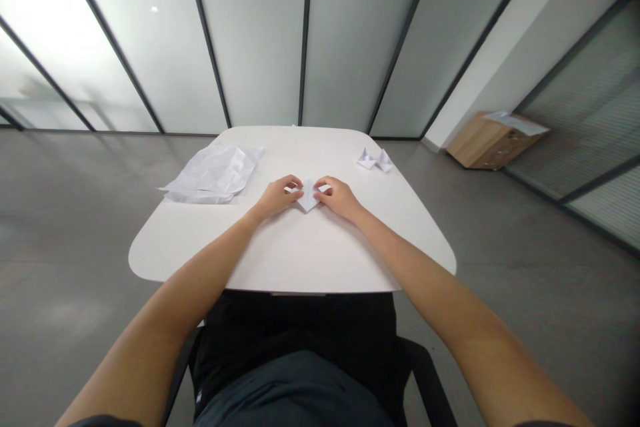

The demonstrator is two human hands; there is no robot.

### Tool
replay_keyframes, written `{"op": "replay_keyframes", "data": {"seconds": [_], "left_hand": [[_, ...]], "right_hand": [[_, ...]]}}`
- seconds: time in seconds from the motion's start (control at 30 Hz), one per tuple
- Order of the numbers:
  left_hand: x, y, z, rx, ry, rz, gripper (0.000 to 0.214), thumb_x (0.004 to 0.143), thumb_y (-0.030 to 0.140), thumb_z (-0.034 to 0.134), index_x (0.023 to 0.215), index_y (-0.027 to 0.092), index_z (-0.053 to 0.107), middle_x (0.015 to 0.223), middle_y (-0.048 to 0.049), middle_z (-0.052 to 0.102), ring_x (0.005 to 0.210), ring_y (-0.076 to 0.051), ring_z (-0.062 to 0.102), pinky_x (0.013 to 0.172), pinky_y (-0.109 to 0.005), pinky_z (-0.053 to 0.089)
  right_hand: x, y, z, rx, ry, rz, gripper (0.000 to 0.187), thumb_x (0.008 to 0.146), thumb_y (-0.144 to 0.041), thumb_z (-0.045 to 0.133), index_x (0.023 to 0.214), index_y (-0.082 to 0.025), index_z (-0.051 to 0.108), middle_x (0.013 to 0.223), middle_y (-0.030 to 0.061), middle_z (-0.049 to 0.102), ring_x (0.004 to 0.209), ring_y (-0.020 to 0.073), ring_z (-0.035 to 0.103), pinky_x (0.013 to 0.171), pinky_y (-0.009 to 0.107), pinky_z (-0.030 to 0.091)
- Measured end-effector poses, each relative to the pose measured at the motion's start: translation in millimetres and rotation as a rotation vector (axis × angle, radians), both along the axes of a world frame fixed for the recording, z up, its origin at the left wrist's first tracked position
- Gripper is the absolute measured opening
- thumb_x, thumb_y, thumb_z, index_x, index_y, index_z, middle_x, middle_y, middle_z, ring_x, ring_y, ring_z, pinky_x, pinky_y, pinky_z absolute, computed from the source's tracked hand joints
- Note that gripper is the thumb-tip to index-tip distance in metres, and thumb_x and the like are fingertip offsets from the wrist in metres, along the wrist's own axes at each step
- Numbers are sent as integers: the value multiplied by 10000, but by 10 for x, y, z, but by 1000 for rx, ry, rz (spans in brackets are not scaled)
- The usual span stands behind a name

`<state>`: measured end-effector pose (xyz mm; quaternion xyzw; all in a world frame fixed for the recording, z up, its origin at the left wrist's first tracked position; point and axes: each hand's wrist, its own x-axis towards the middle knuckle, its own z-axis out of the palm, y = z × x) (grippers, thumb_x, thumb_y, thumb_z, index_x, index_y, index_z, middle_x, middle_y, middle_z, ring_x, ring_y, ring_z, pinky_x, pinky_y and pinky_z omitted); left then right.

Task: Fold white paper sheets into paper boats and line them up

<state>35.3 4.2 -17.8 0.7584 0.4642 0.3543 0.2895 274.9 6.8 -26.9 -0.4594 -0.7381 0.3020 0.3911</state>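
Note:
A small folded piece of white paper [309,197] lies on the white table [295,247], its point toward me. My left hand [277,197] pinches its left side with curled fingers. My right hand [338,195] pinches its right side the same way. Both hands rest on the tabletop with the paper between them.
A pile of crumpled white sheets [213,175] lies at the table's back left. A finished folded paper shape [375,160] sits at the back right. A wooden box [493,140] stands on the floor at the right by the glass wall. My chair's armrest [425,373] shows below.

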Motion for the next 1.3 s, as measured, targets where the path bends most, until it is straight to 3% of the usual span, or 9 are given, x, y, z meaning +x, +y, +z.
{"op": "replay_keyframes", "data": {"seconds": [0.07, 0.13, 0.27, 0.4, 0.6, 0.73, 0.9, 1.07, 1.3], "left_hand": [[-39, 28, 6, 28, 128, -36, 218, 907, 390, 697, 1006, 212, 775, 966, -33, 763, 825, -173, 684, 857, -319, 545], [-96, 56, 12, 36, 235, -71, 271, 888, 441, 731, 1030, 220, 797, 900, -31, 762, 827, -194, 685, 868, -329, 538], [-210, 103, 3, 116, 321, -179, 517, 747, 536, 865, 1166, 240, 804, 1164, -92, 743, 1005, -242, 689, 956, -344, 534], [-255, 128, 2, 159, 361, -192, 437, 805, 533, 808, 1144, 256, 826, 1201, -100, 717, 1052, -242, 682, 981, -336, 520], [-254, 112, 59, 122, 391, -152, 309, 912, 479, 671, 1033, 261, 852, 1003, -37, 789, 895, -208, 690, 820, -277, 493], [-236, 93, 53, 142, 366, -102, 343, 951, 451, 610, 1128, 245, 819, 927, -35, 793, 822, -195, 688, 797, -285, 495], [-177, 87, -7, 169, 344, -20, 365, 942, 393, 633, 1243, 235, 766, 986, -48, 791, 824, -194, 702, 832, -298, 516], [-142, 91, -25, 187, 340, -34, 388, 924, 320, 652, 1294, 244, 739, 1060, -49, 786, 832, -193, 697, 862, -309, 528], [-104, 78, -1, 220, 453, -64, 322, 952, 268, 578, 1150, 259, 832, 1103, -68, 765, 924, -209, 698, 925, -309, 520]], "right_hand": [[18, 2, 18, 98, -158, 7, 94, 874, -189, 738, 965, -182, 758, 1060, 58, 740, 758, 137, 684, 787, 287, 557], [35, 12, 29, 163, -295, 40, 70, 899, -188, 731, 940, -179, 788, 983, 61, 748, 805, 162, 685, 842, 305, 539], [73, 39, 23, 257, -457, 152, 135, 930, -190, 717, 1016, -177, 819, 1060, 101, 775, 963, 219, 702, 969, 364, 514], [124, 62, 0, 318, -519, 220, 199, 899, -198, 765, 1089, -198, 822, 1173, 117, 766, 1114, 264, 687, 1083, 420, 467], [125, 44, 27, 270, -514, 173, 151, 945, -269, 739, 1033, -191, 834, 1065, 110, 764, 1004, 243, 682, 964, 362, 496], [89, 21, 40, 216, -486, 102, 170, 990, -248, 667, 988, -192, 828, 973, 79, 770, 884, 201, 677, 853, 308, 488], [35, 12, 1, 159, -433, -6, 214, 956, -222, 710, 1157, -217, 782, 969, 47, 786, 837, 183, 682, 827, 295, 485], [-8, -17, 17, 186, -464, -19, 306, 948, -198, 713, 1247, -247, 755, 984, 38, 770, 846, 181, 673, 838, 292, 478], [-6, 4, -19, 230, -602, 25, 292, 1024, -212, 611, 1216, -285, 818, 1037, 81, 730, 954, 212, 683, 886, 300, 477]]}}
